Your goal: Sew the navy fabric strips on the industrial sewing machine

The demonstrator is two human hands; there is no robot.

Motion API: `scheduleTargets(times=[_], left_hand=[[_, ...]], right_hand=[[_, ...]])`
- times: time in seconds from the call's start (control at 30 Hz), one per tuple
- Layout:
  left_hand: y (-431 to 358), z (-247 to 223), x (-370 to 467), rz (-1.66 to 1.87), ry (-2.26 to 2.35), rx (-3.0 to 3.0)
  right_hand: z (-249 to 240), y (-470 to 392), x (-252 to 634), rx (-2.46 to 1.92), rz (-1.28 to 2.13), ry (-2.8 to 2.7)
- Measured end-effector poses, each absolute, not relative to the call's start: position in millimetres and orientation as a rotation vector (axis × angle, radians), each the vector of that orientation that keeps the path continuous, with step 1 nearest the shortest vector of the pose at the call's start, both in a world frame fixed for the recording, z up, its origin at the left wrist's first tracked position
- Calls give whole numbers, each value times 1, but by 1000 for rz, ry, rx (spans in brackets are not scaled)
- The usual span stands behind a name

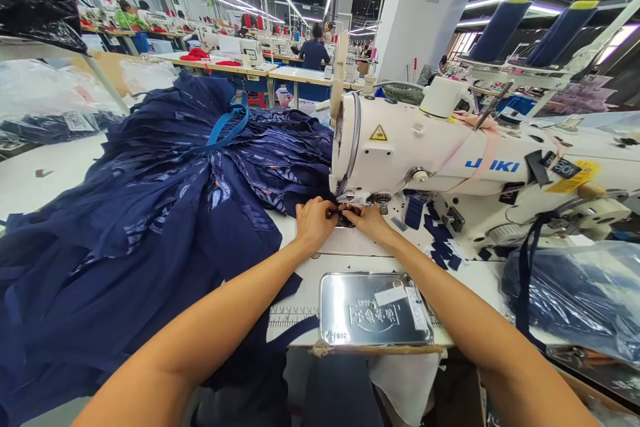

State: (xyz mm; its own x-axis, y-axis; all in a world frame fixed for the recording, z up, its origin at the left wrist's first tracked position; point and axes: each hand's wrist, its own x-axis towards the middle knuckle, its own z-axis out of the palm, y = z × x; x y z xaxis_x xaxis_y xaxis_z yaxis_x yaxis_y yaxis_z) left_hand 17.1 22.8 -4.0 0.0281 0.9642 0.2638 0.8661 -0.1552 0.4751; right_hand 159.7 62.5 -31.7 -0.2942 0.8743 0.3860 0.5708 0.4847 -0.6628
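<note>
Tabletop (pixel 309 275), white. Near edge: lined by a silver metal tin (pixel 375 300) lying flat, with ruler tape (pixel 287 317) at its left. Room to move: I have a narrow white strip between tin and machine bed, and a second strip right of the tin, crossed by my right forearm.

Hands, two. Left hand (pixel 316 221): fingertips pinched on a dark fabric piece (pixel 331 213). Right hand (pixel 371 221): fingertips drawn together on the same piece, from the right. The piece sits at the needle area, its outline mostly hidden from me.

Obstructions. Far side, running right: JUKI sewing machine (pixel 430 140), its head directly above the fingers. Left: navy garment pile (pixel 200 267), reaching close to the left hand and topped by a blue strap (pixel 227 128). Right: loose navy fabric tabs (pixel 441 240); beyond them, a filled plastic bag (pixel 575 293). Far right: two navy thread cones (pixel 500 30).
</note>
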Motion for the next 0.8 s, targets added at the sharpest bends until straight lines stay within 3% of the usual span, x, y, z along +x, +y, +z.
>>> scheduleTargets(times=[0.8], left_hand=[[26,-5,18,810,1915,2078]], right_hand=[[-36,68,160,-1309,607,-1957]])
